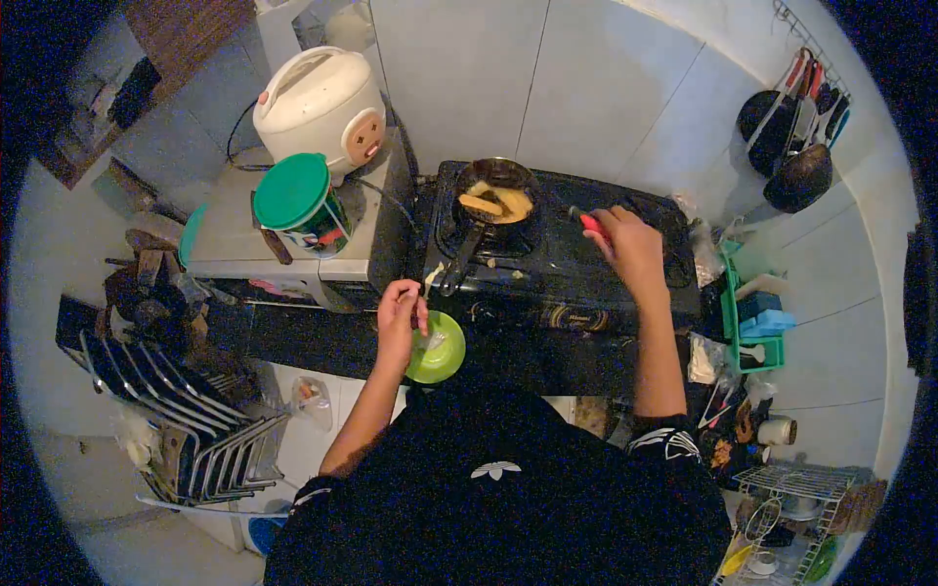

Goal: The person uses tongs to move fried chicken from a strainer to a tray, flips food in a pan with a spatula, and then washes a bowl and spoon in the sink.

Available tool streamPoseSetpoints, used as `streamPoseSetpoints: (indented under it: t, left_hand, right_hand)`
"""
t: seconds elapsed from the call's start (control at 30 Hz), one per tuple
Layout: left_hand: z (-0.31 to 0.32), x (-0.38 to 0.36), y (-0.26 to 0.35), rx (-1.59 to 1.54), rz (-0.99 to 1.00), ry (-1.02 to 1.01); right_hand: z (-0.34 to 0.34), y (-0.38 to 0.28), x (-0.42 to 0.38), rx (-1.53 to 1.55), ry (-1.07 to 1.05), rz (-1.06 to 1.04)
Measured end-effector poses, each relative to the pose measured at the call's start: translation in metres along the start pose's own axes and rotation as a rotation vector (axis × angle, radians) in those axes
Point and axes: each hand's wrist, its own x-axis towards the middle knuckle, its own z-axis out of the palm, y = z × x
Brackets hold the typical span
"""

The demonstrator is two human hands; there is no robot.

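My right hand [628,246] is closed on a small tool with a red handle [592,228] and a dark tip, over the right side of the black gas stove [576,283]. My left hand [397,314] has its fingers pinched together beside the light green bowl [447,356]; I cannot tell what is between them. Wet pale residue shows inside the bowl. A small frying pan [495,164] sits on the left burner, its black handle towards me. Long golden-yellow pieces of food [510,203] lie in it. Pale spills [435,274] mark the stove's front left.
Left of the stove, a white rice cooker [318,98] and a green-lidded container [293,190] stand on a metal-edged cabinet. Ladles and turners [801,137] hang at upper right. A green rack [733,313] is on the right wall, a wire dish rack [801,493] below.
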Motion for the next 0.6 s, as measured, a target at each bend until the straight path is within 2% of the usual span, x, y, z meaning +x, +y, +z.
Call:
streamPoseSetpoints:
  t: [0.07, 0.2, 0.4, 0.6]
  left_hand:
    - [0.0, -0.001, 0.002, 0.018, 0.008, 0.003]
    - [-0.002, -0.003, 0.003, 0.036, 0.014, 0.037]
    - [-0.007, -0.004, -0.001, 0.011, 0.017, 0.018]
    - [-0.009, -0.005, 0.001, -0.007, 0.034, -0.013]
  right_hand:
    - [-0.008, -0.007, 0.0, 0.026, 0.041, 0.111]
    - [-0.023, -0.01, -0.003, 0.08, 0.077, 0.12]
    - [-0.018, -0.006, -0.003, 0.018, 0.053, -0.001]
    - [-0.019, -0.015, -0.006, 0.076, 0.041, 0.126]
